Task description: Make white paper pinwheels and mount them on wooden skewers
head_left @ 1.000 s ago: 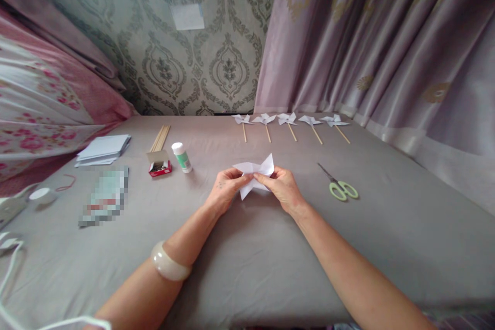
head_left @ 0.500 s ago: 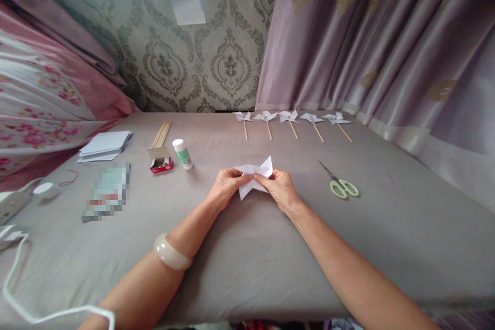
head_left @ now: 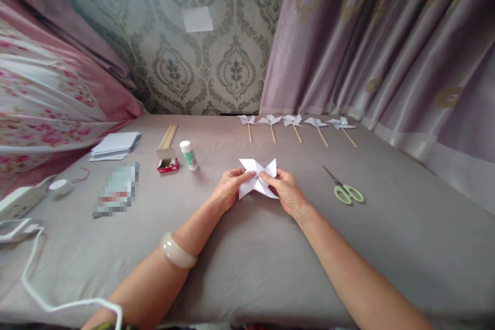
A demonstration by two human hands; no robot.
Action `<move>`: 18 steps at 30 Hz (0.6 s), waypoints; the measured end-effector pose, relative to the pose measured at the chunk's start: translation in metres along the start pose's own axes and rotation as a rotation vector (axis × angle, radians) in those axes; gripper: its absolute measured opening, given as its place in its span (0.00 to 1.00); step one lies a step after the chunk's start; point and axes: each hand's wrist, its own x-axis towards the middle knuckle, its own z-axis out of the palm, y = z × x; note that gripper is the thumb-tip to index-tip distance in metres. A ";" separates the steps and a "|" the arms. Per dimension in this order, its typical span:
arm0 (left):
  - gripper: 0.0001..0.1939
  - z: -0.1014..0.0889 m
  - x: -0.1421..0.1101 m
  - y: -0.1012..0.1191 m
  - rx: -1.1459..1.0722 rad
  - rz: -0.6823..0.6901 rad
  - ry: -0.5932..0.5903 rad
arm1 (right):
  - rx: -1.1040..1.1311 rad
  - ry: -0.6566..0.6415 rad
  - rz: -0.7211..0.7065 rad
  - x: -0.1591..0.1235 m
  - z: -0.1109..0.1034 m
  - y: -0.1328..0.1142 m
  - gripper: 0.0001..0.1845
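Between my hands is a white paper pinwheel, its four-cornered shape spread flat above the table with a small metallic pin head at its centre. My left hand grips its left side, thumb on top near the middle. On the right side my right hand pinches it the same way, thumb close to the centre. The fingers behind the paper are hidden. No stick shows on this pinwheel. Green-handled scissors lie to the right of my right hand.
Several finished pinwheels on sticks lie along the back edge. At left are a glue stick, an open red box of small metal pieces, wooden sticks, stacked paper, a blurred packet, a power strip and a white cable.
My thumbs have moved apart from the pinwheel's centre, uncovering the pin head. The paper now faces up more flatly. The whole view has shifted slightly, with things appearing further right.
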 end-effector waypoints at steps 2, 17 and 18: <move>0.18 0.001 -0.002 -0.002 0.021 0.013 -0.026 | -0.038 -0.025 0.014 -0.002 0.000 0.001 0.23; 0.22 -0.023 -0.014 0.085 0.546 0.503 0.194 | 0.111 0.041 0.181 -0.004 -0.002 0.004 0.22; 0.22 -0.036 -0.012 0.105 0.543 0.598 0.254 | 0.126 0.051 0.201 -0.004 -0.002 0.003 0.21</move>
